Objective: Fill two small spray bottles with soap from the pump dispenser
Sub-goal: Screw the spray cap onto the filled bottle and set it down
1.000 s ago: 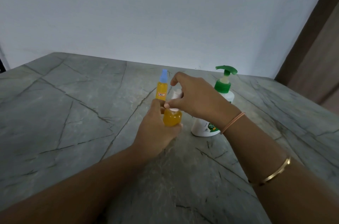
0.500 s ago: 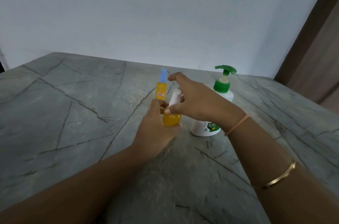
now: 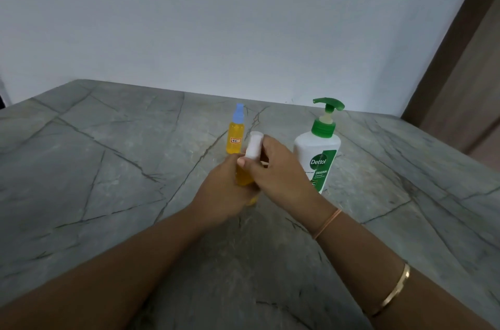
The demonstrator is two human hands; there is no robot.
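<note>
A small spray bottle [image 3: 244, 177] full of orange soap is gripped around its body by my left hand [image 3: 226, 194], low over the table. My right hand [image 3: 281, 175] pinches the bottle's white cap [image 3: 254, 146] at the top. A second small spray bottle [image 3: 236, 134], orange with a blue cap and a small label, stands upright on the table just behind my hands. The white pump dispenser [image 3: 320, 152] with a green pump head stands to the right, close behind my right hand.
The grey veined stone table [image 3: 108, 180] runs wide on both sides, meeting a pale wall at the back. A brown door frame [image 3: 454, 45] rises at the far right.
My hands and the held bottle have tilted and dropped slightly toward me. My right hand's fingers have turned on the white cap, which now shows more fully above them.
</note>
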